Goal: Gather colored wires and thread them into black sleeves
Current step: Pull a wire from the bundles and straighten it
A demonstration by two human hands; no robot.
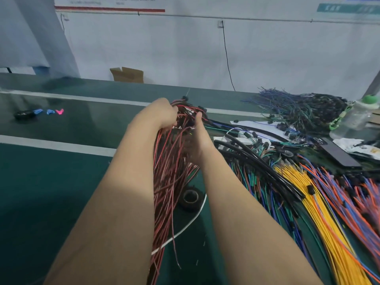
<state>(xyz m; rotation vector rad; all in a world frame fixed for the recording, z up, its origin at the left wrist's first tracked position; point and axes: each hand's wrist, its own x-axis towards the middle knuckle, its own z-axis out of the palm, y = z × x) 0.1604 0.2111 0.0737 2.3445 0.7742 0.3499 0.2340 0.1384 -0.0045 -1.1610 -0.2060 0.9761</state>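
the red wire bundle (pixel 170 177) is being gripped by left hand (pixel 163 114) and right hand (pixel 198 140), fingers curled round it; black sleeves (pixel 246 149) lying at 3 o'clock. Dangling tails are probably getting snagged on the tape roll (pixel 191 197).

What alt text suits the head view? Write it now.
The left hand and right hand grip a bundle of red wires above a green table. Yellow wires and black sleeves lie at right.
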